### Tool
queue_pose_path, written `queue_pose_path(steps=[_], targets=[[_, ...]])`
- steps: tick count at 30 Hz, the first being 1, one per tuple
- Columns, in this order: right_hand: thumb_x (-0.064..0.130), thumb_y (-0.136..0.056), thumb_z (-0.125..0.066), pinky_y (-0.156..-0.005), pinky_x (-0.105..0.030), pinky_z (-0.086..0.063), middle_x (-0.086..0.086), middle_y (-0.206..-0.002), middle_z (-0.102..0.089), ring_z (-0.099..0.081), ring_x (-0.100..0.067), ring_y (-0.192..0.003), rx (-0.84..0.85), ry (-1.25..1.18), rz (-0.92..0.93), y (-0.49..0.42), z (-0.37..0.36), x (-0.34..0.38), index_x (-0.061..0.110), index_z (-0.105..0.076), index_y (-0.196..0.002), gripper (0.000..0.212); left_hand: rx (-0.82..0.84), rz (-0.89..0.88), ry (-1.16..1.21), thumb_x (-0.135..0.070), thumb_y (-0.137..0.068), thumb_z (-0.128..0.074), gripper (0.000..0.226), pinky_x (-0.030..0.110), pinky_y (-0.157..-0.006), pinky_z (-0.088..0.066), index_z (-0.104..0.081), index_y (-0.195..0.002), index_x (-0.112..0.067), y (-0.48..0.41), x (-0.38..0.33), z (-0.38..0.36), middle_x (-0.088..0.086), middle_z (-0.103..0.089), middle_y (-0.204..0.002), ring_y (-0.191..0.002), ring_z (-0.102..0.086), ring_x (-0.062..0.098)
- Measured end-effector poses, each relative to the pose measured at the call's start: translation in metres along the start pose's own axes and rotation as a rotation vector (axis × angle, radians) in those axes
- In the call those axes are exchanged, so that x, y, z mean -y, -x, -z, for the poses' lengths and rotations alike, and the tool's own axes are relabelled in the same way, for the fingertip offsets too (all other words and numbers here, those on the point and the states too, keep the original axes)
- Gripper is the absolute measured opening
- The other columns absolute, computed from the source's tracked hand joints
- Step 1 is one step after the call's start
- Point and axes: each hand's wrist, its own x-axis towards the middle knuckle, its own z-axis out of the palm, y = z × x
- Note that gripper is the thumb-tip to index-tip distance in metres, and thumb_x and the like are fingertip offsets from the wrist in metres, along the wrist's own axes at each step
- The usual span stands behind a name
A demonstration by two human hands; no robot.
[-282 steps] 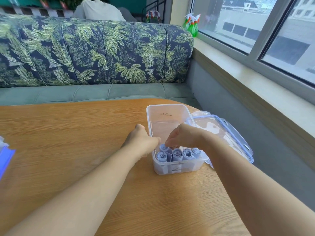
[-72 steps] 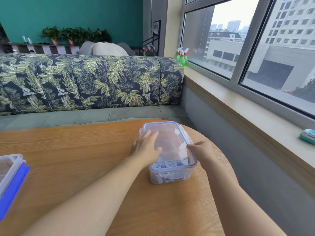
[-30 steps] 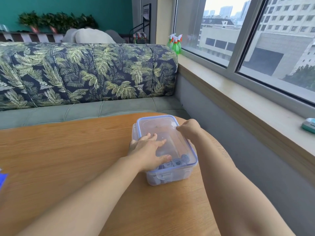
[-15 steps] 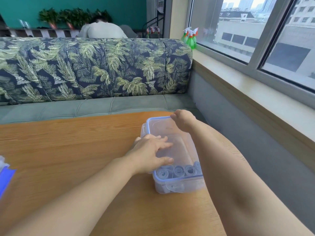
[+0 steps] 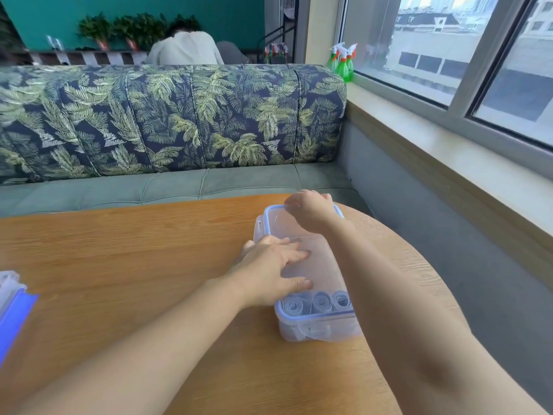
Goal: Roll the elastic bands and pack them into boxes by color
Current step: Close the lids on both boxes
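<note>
A clear plastic box (image 5: 285,326) with a blue-rimmed lid (image 5: 317,262) sits on the right part of the wooden tabletop (image 5: 119,265). Three pale blue rolled elastic bands (image 5: 321,302) show through the lid, standing on end in a row at the near end. The left hand (image 5: 269,274) lies flat on the lid with its fingers straight. The right hand (image 5: 311,212) grips the lid's far edge, its fingers curled over it.

Leaf-print sofa (image 5: 167,121) beside window (image 5: 449,46)

Left-edge box (image 5: 9,290) partly out of frame
</note>
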Motion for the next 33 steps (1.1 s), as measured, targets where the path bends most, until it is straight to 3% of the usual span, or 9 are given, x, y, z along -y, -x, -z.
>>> queue_pose_path(steps=[4,11,16,18,20,23,27,30,33], targets=[[0.030,-0.099,-0.035,-0.094,-0.039,-0.028,-0.002,-0.119,-0.062,-0.046,-0.025,-0.119,0.053,-0.065,-0.069,-0.001,0.001,0.000,0.024,-0.067,-0.116,0.037,0.005,0.001,0.012,-0.060,-0.087,-0.057,0.063,0.038,-0.112,-0.011,-0.038,-0.145,-0.041,-0.001,0.001,-0.001,-0.018,-0.024,-0.157,-0.145,-0.009,0.001],[0.028,-0.098,-0.031,-0.098,-0.045,-0.028,-0.004,-0.118,-0.062,-0.039,-0.024,-0.122,0.128,-0.035,-0.128,-0.002,0.007,0.008,0.018,-0.063,-0.115,0.037,0.014,0.005,-0.001,-0.059,-0.088,-0.057,0.062,0.042,-0.115,-0.011,-0.039,-0.144,-0.042,0.000,0.001,0.000,-0.017,-0.021,-0.158,-0.146,-0.008,0.002],[0.019,-0.098,-0.028,-0.088,-0.041,-0.025,-0.005,-0.112,-0.060,-0.036,-0.027,-0.116,0.103,0.075,-0.149,0.008,0.010,0.020,0.016,-0.054,-0.098,0.027,0.028,0.011,-0.003,-0.056,-0.089,-0.056,0.062,0.041,-0.114,-0.011,-0.037,-0.146,-0.039,0.001,-0.003,0.001,-0.017,-0.019,-0.159,-0.146,-0.008,0.004],[0.029,-0.100,-0.026,-0.096,-0.044,-0.024,-0.007,-0.126,-0.056,-0.032,-0.028,-0.125,0.088,0.100,-0.132,0.016,0.007,0.018,0.014,-0.053,-0.107,0.032,0.023,0.017,0.021,-0.054,-0.090,-0.057,0.062,0.040,-0.113,-0.011,-0.037,-0.146,-0.038,0.002,-0.004,0.001,-0.019,-0.019,-0.159,-0.146,-0.008,0.003],[0.043,-0.101,-0.025,-0.109,-0.046,-0.018,-0.011,-0.146,-0.040,-0.019,-0.028,-0.142,0.119,0.099,-0.114,0.031,0.005,0.012,0.012,-0.046,-0.129,0.046,0.016,0.009,0.027,-0.053,-0.090,-0.057,0.062,0.041,-0.113,-0.011,-0.036,-0.146,-0.040,0.004,-0.006,0.002,-0.022,-0.018,-0.158,-0.147,-0.009,0.005],[0.051,-0.102,-0.025,-0.119,-0.043,-0.006,-0.013,-0.164,-0.007,-0.001,-0.025,-0.151,0.164,0.090,-0.082,0.059,0.008,0.001,0.015,-0.017,-0.155,0.064,0.009,0.020,0.035,-0.051,-0.090,-0.059,0.063,0.045,-0.114,-0.011,-0.034,-0.147,-0.041,0.006,-0.008,0.002,-0.021,-0.016,-0.158,-0.147,-0.009,0.006],[0.051,-0.104,-0.018,-0.122,-0.039,0.000,-0.011,-0.165,0.002,0.003,-0.023,-0.152,0.153,0.112,-0.031,0.083,0.010,-0.007,0.019,-0.007,-0.158,0.064,-0.136,0.081,0.371,-0.038,-0.085,-0.069,0.064,0.036,-0.120,-0.012,-0.046,-0.143,-0.027,0.007,-0.003,-0.003,-0.008,-0.030,-0.156,-0.145,-0.023,0.008],[0.052,-0.103,-0.015,-0.123,-0.039,0.000,-0.010,-0.165,0.003,0.005,-0.023,-0.152,0.149,0.128,-0.040,0.086,0.009,-0.008,0.021,-0.005,-0.158,0.064,-0.310,0.285,0.489,-0.022,-0.091,-0.062,0.051,0.021,-0.106,-0.027,-0.049,-0.140,-0.014,0.006,-0.002,0.001,-0.002,-0.037,-0.154,-0.139,-0.036,0.015],[0.052,-0.103,-0.013,-0.123,-0.040,0.001,-0.010,-0.165,0.003,0.005,-0.023,-0.152,0.140,0.134,-0.041,0.085,0.008,-0.008,0.021,-0.004,-0.158,0.063,-0.283,0.444,0.465,-0.018,-0.092,-0.058,0.031,0.030,-0.095,-0.045,-0.059,-0.123,-0.013,0.002,-0.008,0.006,0.005,-0.055,-0.132,-0.112,-0.057,0.025]])
